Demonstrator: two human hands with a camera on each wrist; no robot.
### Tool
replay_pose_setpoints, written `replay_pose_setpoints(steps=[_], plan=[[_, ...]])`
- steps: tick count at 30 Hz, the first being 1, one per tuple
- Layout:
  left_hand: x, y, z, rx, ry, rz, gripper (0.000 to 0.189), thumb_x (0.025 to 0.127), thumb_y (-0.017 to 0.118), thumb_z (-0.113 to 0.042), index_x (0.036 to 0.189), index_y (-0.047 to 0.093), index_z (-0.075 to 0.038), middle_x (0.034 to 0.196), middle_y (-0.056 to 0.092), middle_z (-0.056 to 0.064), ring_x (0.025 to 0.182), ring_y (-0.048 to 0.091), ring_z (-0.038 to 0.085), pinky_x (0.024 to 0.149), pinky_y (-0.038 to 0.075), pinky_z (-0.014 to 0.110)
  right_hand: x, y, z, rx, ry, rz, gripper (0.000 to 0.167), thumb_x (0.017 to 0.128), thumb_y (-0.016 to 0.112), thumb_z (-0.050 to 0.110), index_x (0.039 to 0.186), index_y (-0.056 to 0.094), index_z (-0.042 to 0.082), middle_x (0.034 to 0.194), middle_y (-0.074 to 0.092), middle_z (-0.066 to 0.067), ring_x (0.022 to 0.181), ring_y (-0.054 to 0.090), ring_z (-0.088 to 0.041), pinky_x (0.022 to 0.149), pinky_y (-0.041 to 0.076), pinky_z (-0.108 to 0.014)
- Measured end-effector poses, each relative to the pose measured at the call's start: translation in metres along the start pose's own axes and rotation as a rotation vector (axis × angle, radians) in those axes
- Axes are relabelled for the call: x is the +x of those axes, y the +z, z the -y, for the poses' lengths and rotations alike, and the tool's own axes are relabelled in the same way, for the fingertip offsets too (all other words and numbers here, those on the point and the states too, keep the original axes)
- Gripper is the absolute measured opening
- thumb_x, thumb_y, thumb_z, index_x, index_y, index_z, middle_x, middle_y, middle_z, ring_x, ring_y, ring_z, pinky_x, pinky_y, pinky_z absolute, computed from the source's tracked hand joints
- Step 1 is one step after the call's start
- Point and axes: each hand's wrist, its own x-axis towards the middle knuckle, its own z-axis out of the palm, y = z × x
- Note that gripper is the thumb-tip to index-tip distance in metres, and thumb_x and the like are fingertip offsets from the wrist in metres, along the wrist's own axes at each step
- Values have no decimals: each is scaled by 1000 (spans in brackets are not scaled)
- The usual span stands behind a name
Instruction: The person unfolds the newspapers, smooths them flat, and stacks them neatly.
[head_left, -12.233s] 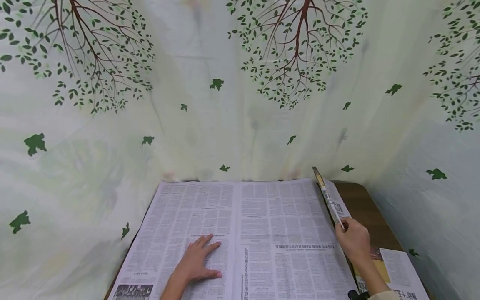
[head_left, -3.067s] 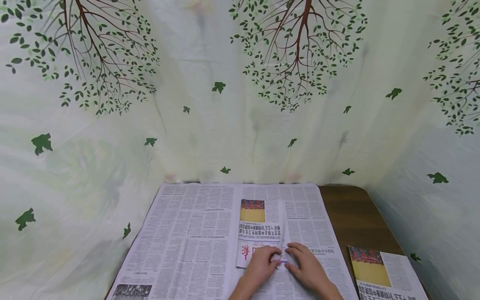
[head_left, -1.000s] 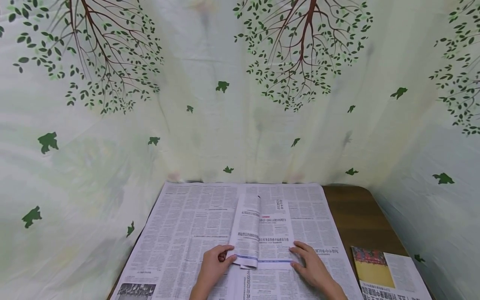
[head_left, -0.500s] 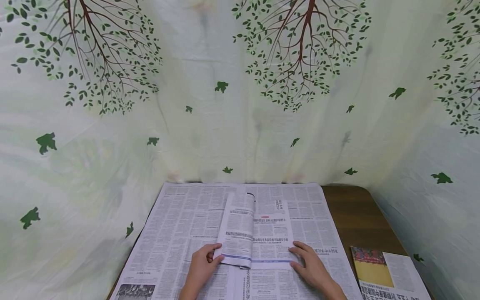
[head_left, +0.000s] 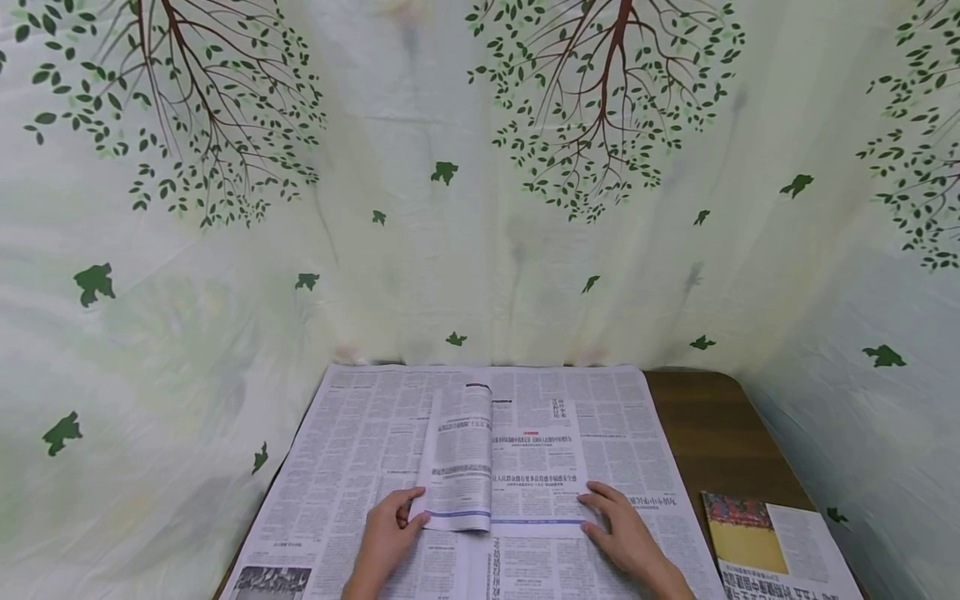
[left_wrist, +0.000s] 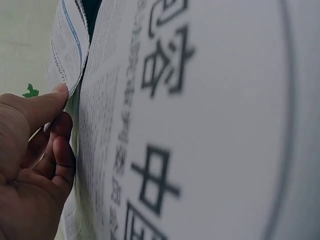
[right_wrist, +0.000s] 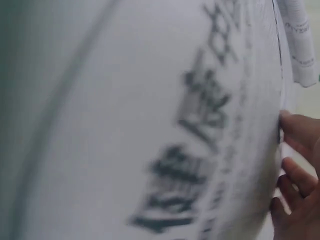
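A folded newspaper [head_left: 532, 475] lies on the table's paper cover, its left part turned over as a curved flap [head_left: 459, 467]. My left hand [head_left: 386, 533] pinches the flap's near left corner between thumb and finger. In the left wrist view the left hand [left_wrist: 37, 150] has its thumb on the paper edge, the other fingers curled underneath. At the newspaper's right edge rests my right hand [head_left: 626, 533], its fingers spread and slightly bent. In the right wrist view the right hand [right_wrist: 300, 175] touches that edge with thumb and fingertips; large blurred print fills the foreground.
Spread newspaper sheets [head_left: 360, 442] cover most of the table. Bare brown wood [head_left: 697, 425] shows at the right. Another folded newspaper [head_left: 780, 542] with a red and yellow picture lies at the near right. A leaf-patterned curtain [head_left: 480, 250] stands behind the table.
The newspaper, earlier lifted from the right and laid folded at centre, is now opened outward. Over the last second my left hand has drawn the flap left; my right hand has stayed put.
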Motion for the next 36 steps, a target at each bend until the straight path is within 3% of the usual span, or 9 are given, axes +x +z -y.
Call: replay_pose_setpoints(steps=[6,12,19,30,36], plan=[[0,-10,2,13,-58,50,43,81,87,-11,122,75,-15,76,55,-2,66,47,5,63,42,19,0,-4,7,-102,-31,-29,39,84,84,22,122,75,14,144,60,-6,138,54,-31,110,46,-50],[0,-14,6,44,-45,35,43,80,87,-10,122,75,-13,75,54,-1,65,45,4,62,40,19,-1,-11,2,-147,-69,2,40,86,83,23,123,73,13,145,61,-6,139,53,-31,112,44,-50],[0,-19,11,67,-46,24,43,80,87,-10,121,75,-11,75,54,0,65,45,5,61,39,20,-2,-16,-7,-134,-146,54,43,90,77,14,132,69,12,150,58,-7,143,49,-35,115,40,-54],[0,-26,14,86,-135,12,39,82,86,-11,120,77,-12,74,54,-4,65,46,6,61,39,20,-2,-17,-10,-153,-155,78,39,92,74,14,132,70,12,149,59,-10,143,48,-39,116,38,-57],[1,-27,15,71,-188,-5,33,84,84,-12,116,78,-11,76,62,-3,66,53,7,60,44,19,-2,-18,-12,-159,-176,82,39,93,73,14,132,69,11,148,59,-10,142,49,-39,116,39,-57]])
